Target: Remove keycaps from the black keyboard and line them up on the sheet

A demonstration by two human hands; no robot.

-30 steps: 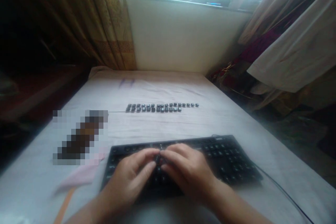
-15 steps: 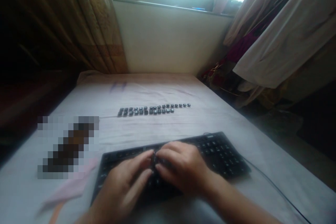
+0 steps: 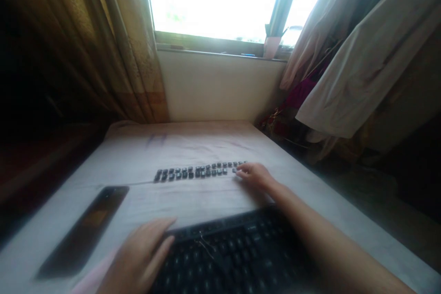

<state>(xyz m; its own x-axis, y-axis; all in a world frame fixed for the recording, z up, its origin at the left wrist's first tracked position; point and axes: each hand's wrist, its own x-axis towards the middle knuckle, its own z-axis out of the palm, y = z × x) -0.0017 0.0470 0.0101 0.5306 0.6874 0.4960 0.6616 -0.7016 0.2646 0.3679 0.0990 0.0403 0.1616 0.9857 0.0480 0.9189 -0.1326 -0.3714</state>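
A black keyboard lies in front of me, blurred, its lower edge out of view. My left hand rests at its left side, fingers and thumb stretched out with a gap between them. Beyond the keyboard, small dark keycaps stand in two rows. My right hand reaches to the right end of the nearer row, fingertips closed on a single keycap at the cloth. Thin, pale, wire-like lines show on top of the keyboard.
A dark phone-like slab lies at the left on the white cloth. Something pink shows beside my left hand. A curtain hangs at the left, clothes at the right, and a window is behind.
My right hand has left the keyboard's middle and moved forward to the nearer keycap row, where another keycap now shows. My left hand has moved left. The view has tilted up.
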